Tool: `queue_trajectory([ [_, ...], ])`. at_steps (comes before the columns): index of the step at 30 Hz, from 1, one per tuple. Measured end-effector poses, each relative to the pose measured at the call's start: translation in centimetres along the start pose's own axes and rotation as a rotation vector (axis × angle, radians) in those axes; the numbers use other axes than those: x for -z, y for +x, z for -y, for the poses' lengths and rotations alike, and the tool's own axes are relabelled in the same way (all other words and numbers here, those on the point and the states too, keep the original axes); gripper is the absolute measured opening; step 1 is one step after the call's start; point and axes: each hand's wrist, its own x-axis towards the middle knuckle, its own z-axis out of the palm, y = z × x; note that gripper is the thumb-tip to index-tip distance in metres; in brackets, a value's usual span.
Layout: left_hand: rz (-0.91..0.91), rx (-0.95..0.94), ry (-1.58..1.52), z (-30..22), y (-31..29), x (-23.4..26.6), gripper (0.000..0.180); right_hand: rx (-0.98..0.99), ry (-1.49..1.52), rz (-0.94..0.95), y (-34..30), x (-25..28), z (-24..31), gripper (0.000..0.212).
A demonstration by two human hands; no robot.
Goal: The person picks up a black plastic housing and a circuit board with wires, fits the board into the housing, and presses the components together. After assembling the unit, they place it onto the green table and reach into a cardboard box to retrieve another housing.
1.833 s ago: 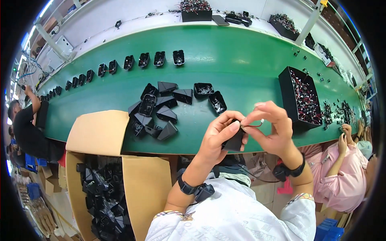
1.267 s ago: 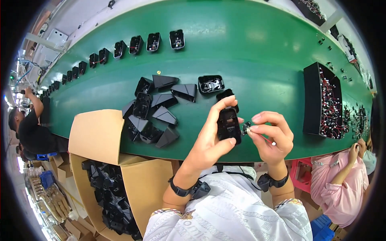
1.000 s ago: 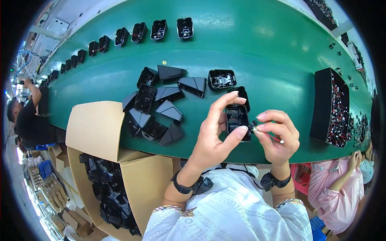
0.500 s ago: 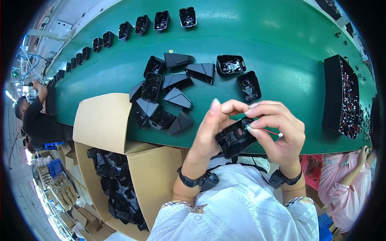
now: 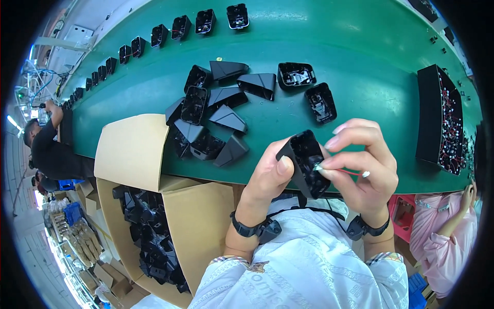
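Observation:
A black plastic housing (image 5: 304,159), hollow side up and tilted, is gripped along its left side by my left hand (image 5: 271,170). The thumb of that hand presses on the outer wall. My right hand (image 5: 363,165) pinches a small part with a red wire (image 5: 350,172) at the housing's right edge. The wire ends in a white plug (image 5: 366,174) that hangs free beside my palm. Just what sits between the right fingertips is too small to make out. Two more open housings, one upright (image 5: 296,75) and one slanted (image 5: 320,103), lie beyond my hands.
Several loose black housings (image 5: 228,118) are heaped left of centre, and a row of them (image 5: 205,21) runs along the far side. A cardboard box (image 5: 200,232) of black parts stands at the left. On the right is a black bin (image 5: 430,113) of wired parts. Two people (image 5: 445,232) (image 5: 51,149) work nearby.
The housing has turned more upright in my left hand, whose fingers have moved from its far edge to its side. My right hand has shifted slightly right, still pinching the wired part.

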Motion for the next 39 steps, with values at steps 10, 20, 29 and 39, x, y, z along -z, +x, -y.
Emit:
queue_trajectory([
  [10,0.018,0.069,-0.078,0.3,0.0,0.1,0.077,0.079,-0.107,0.134,1.1,0.6,1.6,0.021],
  [20,-0.034,0.036,-0.041,0.4,-0.1,0.0,0.079,0.073,-0.079,0.079,0.0,0.0,1.4,0.023],
  [29,0.06,-0.046,0.184,0.0,0.8,0.3,0.074,-0.139,-0.057,0.102,-1.5,-0.4,1.3,0.022],
  [39,0.178,0.139,0.077,1.1,0.8,-0.6,0.078,-0.364,0.231,0.184,-2.1,0.8,1.1,0.016],
])
